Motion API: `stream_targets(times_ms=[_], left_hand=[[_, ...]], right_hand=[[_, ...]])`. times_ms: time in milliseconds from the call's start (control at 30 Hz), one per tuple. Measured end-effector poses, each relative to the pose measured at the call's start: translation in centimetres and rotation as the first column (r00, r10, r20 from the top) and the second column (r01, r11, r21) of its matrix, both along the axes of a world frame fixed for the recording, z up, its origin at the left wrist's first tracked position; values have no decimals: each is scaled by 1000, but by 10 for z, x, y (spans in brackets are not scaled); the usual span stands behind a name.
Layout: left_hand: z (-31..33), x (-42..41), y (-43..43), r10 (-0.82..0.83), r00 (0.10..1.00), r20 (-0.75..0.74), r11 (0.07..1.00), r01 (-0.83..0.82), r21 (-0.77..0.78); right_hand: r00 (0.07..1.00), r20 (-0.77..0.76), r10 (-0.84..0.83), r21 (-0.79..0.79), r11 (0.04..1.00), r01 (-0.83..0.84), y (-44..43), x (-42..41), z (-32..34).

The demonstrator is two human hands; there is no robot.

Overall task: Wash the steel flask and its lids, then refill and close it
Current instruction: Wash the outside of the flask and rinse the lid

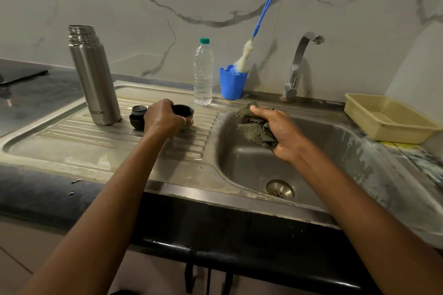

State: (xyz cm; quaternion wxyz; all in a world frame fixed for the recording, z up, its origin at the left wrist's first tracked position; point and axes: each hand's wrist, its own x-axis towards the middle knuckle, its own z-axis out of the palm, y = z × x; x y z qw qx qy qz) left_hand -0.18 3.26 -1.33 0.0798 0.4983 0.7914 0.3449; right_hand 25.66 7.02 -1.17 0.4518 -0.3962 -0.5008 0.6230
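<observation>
Left hand curled around cup lid, mouth up, on drainboard. Right hand grips grey-green scrub cloth over sink basin. Steel flask upright, uncapped, left; black stopper between flask and left hand.

Single head view; looks forward-down over sink; close range; wall behind.

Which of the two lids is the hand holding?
The left hand grips the wider, cup-shaped lid, open side up. The smaller black stopper sits unheld, nearer the steel flask.
</observation>
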Motion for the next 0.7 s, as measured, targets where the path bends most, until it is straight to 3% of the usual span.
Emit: stream_targets(times_ms=[200, 300, 367, 433, 500, 567, 633, 700], left_hand=[[-1, -2, 0, 21, 999, -33, 999, -22, -45], [1, 6, -6, 66, 980, -188, 996, -77, -48], [10, 18, -11, 107, 942, -317, 994, -92, 60], [19, 32, -9, 28, 944, -328, 977, 44, 210], [26, 48, -1, -159, 952, -261, 936, 230, 268], [31, 67, 8, -343, 926, -157, 907, 370, 202], [36, 85, 13, -516, 853, 84, 854, 504, 126], [38, 98, 18, -609, 721, 330, 787, 601, 139]], right_hand=[[1000, 4, 2, 2, 1000, -2, 1, 1, -1], [1000, -14, 13, -27, 1000, -14, 1, 1, 1], [999, -46, 25, -58, 998, -28, 0, 3, 3], [996, -79, 35, -83, 996, -41, 1, 6, 5], [992, -120, 49, -103, 993, -62, 1, 9, 7], [984, -165, 68, -99, 991, -85, 1, 13, 10], [968, -236, 88, -92, 989, -112, 1, 17, 14], [952, -287, 105, -71, 989, -131, 0, 22, 19]])
